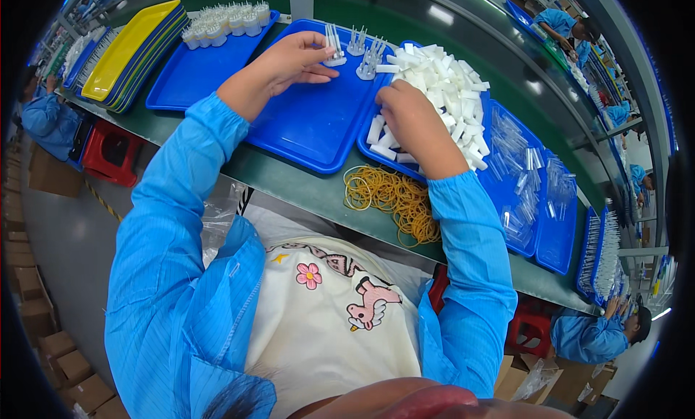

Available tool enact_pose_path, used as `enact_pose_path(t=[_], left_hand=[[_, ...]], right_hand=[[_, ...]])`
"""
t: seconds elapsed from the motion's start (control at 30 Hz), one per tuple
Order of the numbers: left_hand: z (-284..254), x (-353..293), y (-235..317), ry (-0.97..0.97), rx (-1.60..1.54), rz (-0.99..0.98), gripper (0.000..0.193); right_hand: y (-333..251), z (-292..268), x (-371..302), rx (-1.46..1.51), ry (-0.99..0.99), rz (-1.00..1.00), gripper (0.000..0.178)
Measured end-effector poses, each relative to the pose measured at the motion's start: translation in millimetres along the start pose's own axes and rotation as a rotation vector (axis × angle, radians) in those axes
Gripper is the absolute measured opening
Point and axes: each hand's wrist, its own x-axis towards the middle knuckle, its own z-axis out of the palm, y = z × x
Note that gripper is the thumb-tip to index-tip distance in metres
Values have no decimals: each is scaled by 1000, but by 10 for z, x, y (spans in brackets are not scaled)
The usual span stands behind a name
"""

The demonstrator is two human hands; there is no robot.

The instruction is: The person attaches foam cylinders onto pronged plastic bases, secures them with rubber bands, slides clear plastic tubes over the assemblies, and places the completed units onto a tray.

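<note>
My left hand is over the far part of a blue tray, thumb and fingers closed round the side of a small clear piece with upright prongs. Several similar pronged pieces stand upright just right of it. My right hand reaches over the near left side of a heap of white foam blocks. Its fingers are curled and pressed together; whatever they hold is hidden. One white block lies just beyond those fingertips.
Rubber bands lie in a pile at the table's near edge. Trays of clear plastic pieces are to the right. At left are a blue tray holding white cylinders and stacked trays topped by a yellow one. Other people work farther off.
</note>
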Motion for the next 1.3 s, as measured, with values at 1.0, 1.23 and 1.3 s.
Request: enact_pose_path(t=[1.0,1.23,1.3], left_hand=[[608,-492,-92,-132,-306,318,35],[652,-519,-96,-162,-228,287,34],[661,-520,-105,-171,-241,298,34]], right_hand=[[-143,-384,-564,911,596,525,17],[-182,-361,-542,905,540,506,22],[-205,-364,-537,898,513,501,24]])
